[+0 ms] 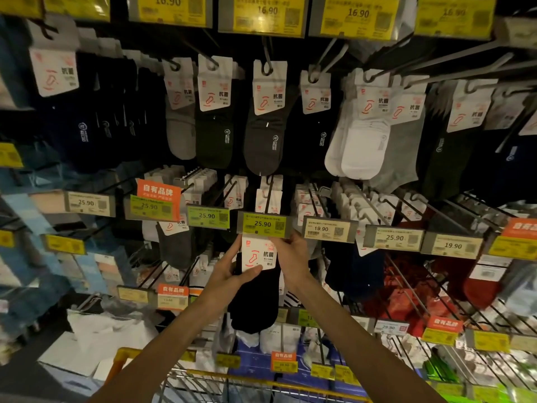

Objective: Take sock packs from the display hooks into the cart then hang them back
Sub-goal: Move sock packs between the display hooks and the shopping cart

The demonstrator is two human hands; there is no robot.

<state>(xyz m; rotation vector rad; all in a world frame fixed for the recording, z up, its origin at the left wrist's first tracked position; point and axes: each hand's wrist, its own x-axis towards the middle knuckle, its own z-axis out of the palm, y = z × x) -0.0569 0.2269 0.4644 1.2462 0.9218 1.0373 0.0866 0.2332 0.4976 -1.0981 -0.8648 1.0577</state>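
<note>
A black sock pack [255, 301] with a white card header hangs just under the 25.90 price tag [263, 225] in the middle row. My left hand [232, 269] grips the card's left edge, thumb across its lower front. My right hand [290, 257] pinches the card's upper right corner, right below the tag. The hook that carries the tag [270, 193] runs back above the pack; the card's top is hidden behind the tag. The cart's yellow rim [261, 382] and wire basket sit at the bottom, below my forearms.
Rows of hooks with sock packs fill the wall: dark and white pairs [360, 149] above, red packs [406, 301] at lower right. Price tags jut forward on every hook. White and blue boxed goods [96, 344] lie on the lower shelf.
</note>
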